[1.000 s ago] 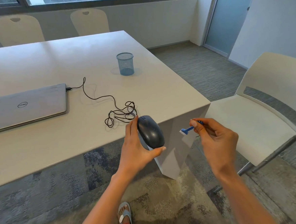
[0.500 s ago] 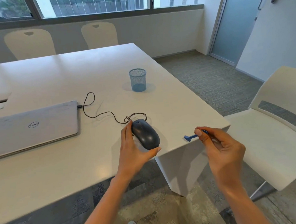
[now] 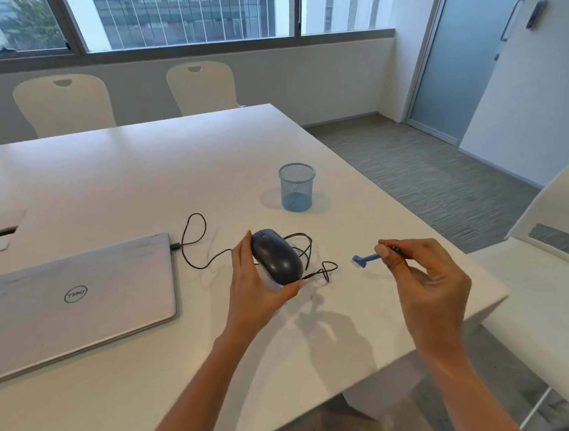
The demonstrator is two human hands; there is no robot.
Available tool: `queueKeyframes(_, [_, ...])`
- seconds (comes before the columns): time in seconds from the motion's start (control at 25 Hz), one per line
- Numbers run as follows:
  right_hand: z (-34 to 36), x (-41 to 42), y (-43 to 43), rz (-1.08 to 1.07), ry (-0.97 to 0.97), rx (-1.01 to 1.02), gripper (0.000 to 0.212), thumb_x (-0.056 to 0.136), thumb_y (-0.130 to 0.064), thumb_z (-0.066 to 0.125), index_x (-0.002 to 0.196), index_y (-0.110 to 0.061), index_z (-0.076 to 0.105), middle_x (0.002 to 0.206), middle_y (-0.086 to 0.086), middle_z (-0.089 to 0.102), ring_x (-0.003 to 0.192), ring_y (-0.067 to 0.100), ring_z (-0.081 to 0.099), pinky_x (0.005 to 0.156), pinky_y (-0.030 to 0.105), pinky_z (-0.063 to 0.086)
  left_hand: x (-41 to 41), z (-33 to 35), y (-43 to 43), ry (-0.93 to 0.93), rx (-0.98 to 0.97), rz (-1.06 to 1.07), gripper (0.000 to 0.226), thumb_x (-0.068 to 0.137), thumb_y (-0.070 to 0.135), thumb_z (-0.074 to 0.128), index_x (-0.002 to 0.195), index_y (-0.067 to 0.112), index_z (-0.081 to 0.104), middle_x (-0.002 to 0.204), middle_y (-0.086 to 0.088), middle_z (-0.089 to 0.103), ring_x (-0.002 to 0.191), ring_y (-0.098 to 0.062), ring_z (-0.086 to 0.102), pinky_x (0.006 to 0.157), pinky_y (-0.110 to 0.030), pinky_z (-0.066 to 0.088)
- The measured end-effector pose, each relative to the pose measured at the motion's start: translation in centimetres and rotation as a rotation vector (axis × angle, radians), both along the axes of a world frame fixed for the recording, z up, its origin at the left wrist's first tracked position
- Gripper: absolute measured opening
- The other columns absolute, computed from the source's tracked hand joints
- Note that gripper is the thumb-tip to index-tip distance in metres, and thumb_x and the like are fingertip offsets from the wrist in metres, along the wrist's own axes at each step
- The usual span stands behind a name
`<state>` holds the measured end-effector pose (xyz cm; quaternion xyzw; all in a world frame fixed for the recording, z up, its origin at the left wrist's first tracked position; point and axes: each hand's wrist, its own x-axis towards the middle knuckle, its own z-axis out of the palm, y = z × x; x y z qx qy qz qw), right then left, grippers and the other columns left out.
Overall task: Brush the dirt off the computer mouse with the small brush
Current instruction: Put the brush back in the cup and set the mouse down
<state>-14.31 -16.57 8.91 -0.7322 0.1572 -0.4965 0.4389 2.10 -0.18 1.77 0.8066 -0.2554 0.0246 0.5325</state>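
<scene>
My left hand (image 3: pixel 254 284) grips a dark grey wired computer mouse (image 3: pixel 277 256) from its left side and underneath, holding it just above the white table (image 3: pixel 139 178). Its black cable (image 3: pixel 194 242) loops over the table to a closed silver laptop (image 3: pixel 76 297). To the right, my right hand (image 3: pixel 425 272) pinches the handle of a small blue brush (image 3: pixel 365 260). The brush head points left toward the mouse, about a hand's width away from it.
A blue mesh cup (image 3: pixel 297 187) stands behind the mouse. A white chair (image 3: pixel 556 263) sits at the table's right corner, and two more chairs (image 3: pixel 200 86) stand along the far side. The table edge runs just right of my right hand.
Both hands moved forward from beyond the table's near edge to over the tabletop, carrying the mouse and brush. The view tilted upward.
</scene>
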Motion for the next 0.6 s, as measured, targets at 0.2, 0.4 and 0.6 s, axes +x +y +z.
queueKeyframes(0.2, [-0.1, 4.4, 0.3, -0.026, 0.014, 0.013, 0.011, 0.085, -0.009, 0.075, 0.094, -0.015, 0.075, 0.089, 0.004, 0.07, 0.084, 0.002, 0.067, 0.071, 0.008, 0.051, 6.1, 1.0, 1.0, -0.043, 0.005, 0.05, 0.123, 0.056, 0.045, 0.093, 0.152, 0.019, 0.02, 0.147, 0.008, 0.03, 0.122, 0.016, 0.029, 0.091, 0.006, 0.023])
queueKeyframes(0.4, [0.9, 10.3, -1.1, -0.023, 0.03, 0.134, 0.012, 0.086, -0.013, 0.075, 0.096, -0.018, 0.076, 0.091, 0.009, 0.073, 0.086, 0.013, 0.071, 0.08, 0.023, 0.055, 9.8, 1.7, 1.8, -0.052, -0.014, 0.072, 0.123, 0.057, 0.048, 0.091, 0.153, 0.019, 0.02, 0.149, 0.006, 0.03, 0.127, 0.003, 0.033, 0.101, -0.017, 0.031])
queueKeyframes(0.6, [1.9, 18.9, -5.2, -0.037, 0.031, 0.217, 0.017, 0.089, -0.017, 0.071, 0.104, -0.012, 0.076, 0.085, 0.004, 0.072, 0.073, 0.016, 0.072, 0.078, 0.034, 0.062, 9.3, 0.7, 1.7, -0.016, 0.009, 0.064, 0.124, 0.055, 0.048, 0.093, 0.152, 0.022, 0.02, 0.146, 0.009, 0.031, 0.123, 0.006, 0.033, 0.095, -0.008, 0.029])
